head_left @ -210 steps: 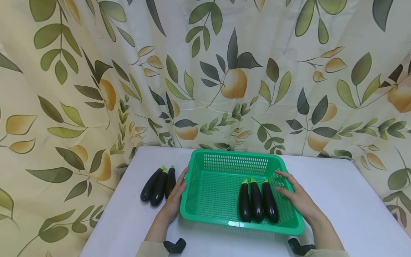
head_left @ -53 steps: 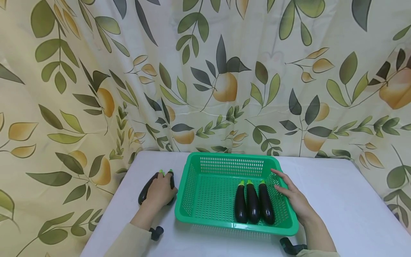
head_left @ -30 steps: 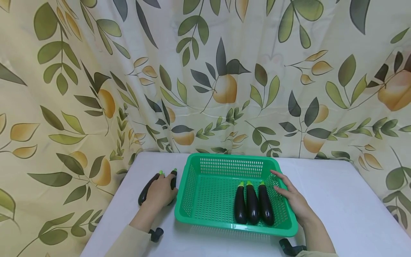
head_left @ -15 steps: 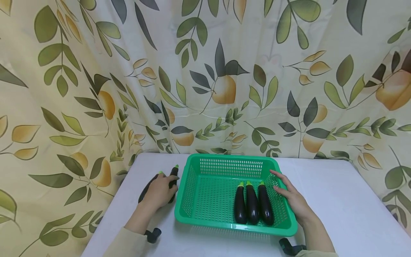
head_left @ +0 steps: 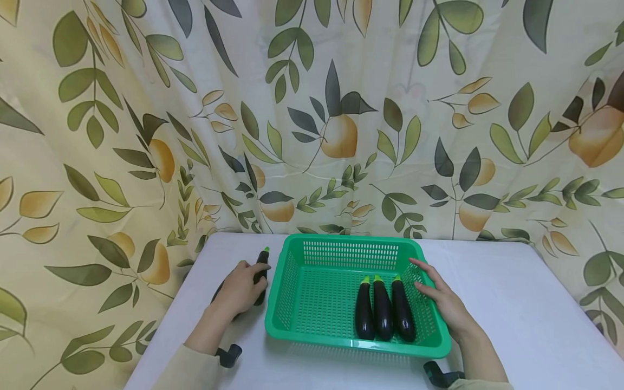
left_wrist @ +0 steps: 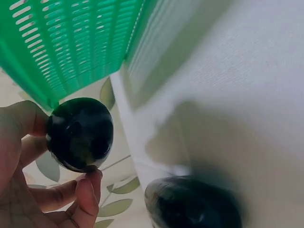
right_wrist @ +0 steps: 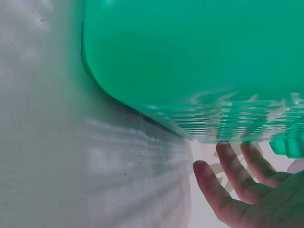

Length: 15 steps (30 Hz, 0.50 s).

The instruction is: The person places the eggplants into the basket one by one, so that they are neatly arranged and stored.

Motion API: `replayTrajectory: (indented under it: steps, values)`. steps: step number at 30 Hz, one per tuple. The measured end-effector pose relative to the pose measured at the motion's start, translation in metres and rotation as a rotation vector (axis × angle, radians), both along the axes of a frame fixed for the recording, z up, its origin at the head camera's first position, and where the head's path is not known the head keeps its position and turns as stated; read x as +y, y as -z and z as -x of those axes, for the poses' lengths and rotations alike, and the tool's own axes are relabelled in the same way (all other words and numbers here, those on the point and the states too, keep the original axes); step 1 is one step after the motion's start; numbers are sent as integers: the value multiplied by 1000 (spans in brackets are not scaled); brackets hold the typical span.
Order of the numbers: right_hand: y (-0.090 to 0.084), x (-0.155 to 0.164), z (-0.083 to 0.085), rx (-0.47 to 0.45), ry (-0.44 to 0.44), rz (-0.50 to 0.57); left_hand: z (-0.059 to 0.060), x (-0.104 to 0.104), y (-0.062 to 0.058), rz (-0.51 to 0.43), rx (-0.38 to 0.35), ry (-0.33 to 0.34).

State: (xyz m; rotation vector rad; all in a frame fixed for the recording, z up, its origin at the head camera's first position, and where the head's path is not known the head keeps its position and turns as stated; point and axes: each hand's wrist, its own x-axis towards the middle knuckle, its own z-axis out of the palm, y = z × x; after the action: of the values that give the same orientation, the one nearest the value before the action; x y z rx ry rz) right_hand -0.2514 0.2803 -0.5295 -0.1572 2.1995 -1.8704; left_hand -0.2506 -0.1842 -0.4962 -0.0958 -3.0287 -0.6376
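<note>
One eggplant (left_wrist: 80, 135) is pinched in the left hand (head_left: 241, 290), nine o'clock of the green basket (head_left: 351, 239); at three, the right hand (head_left: 450, 306) lies loose.

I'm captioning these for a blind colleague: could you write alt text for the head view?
A person's left hand grips an eggplant just left of a green basket holding three more eggplants, while the right hand rests on its right rim. The basket stands on a white table before a leaf-patterned cloth.

The left hand (head_left: 241, 288) has quit the basket's (head_left: 358, 344) side and raised one eggplant (left_wrist: 80, 133) off the table (head_left: 517, 309).
</note>
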Motion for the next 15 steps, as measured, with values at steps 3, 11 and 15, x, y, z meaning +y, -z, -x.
replayTrajectory:
  steps: [3,11,15]
  values:
    - [0,0,0,-5,3,-2,1,-2,-3,-8,-8,-4]
    - [-1,0,0,-8,12,-8,-2,-8,-19,-93,-12,14]
    - [1,0,0,-6,17,-8,-4,-11,-29,-114,-10,31]
